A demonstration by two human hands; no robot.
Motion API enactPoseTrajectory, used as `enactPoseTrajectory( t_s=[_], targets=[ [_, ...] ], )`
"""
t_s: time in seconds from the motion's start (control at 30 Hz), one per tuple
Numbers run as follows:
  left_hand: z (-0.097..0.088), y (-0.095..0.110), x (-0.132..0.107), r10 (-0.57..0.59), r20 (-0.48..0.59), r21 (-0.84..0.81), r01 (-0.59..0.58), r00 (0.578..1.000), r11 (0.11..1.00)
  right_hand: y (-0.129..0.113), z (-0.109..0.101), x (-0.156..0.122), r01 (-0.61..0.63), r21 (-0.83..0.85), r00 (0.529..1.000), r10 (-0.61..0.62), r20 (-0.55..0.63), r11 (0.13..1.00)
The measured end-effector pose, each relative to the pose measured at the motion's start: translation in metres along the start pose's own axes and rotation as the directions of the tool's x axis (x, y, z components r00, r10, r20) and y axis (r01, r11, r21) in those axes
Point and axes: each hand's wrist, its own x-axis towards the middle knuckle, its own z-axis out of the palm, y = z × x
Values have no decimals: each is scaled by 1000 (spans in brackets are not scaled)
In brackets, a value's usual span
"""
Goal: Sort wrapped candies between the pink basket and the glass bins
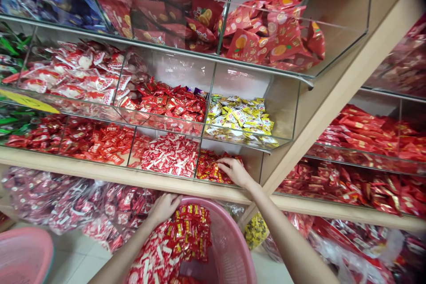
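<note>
My right hand (234,171) reaches into the lowest right bin of a clear display shelf, palm down with fingers curled on red and yellow candy packets (209,169). My left hand (164,207) grips the far rim of a pink plastic basket (229,248) held below the shelf. Inside the basket lie red and white packets (149,257) and a pile of red and yellow packets (191,230).
Clear bins hold red and white sweets (171,155), red packets (100,142), yellow packets (239,117) and orange-printed red bags (273,31). Bagged stock (66,199) sits under the wooden shelf edge (100,173). Another pink basket (23,255) stands at lower left; more red packets (366,133) fill bins on the right.
</note>
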Motion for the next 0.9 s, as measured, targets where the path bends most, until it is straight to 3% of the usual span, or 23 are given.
enactPoseTrajectory(
  t_s=[0.13,0.4,0.57,0.77,0.9],
  targets=[
    [2,-3,1,8,-8,11,-8,1000,1000,-2,-8,-1,-28,63,998,32,-56,998],
    [1,-1,0,-27,10,32,27,1000,999,4,-11,-4,-111,-78,993,108,-42,991],
    [0,0,-1,-23,9,21,23,1000,1000,13,-7,-3,-190,-23,978,187,-93,981],
    [1,-2,0,-18,16,4,18,1000,1000,10,-6,-7,-398,152,917,390,82,905],
    [3,-5,1,2,4,0,-2,1000,1000,-10,-6,-4,-316,6,947,315,57,949]
  ],
)
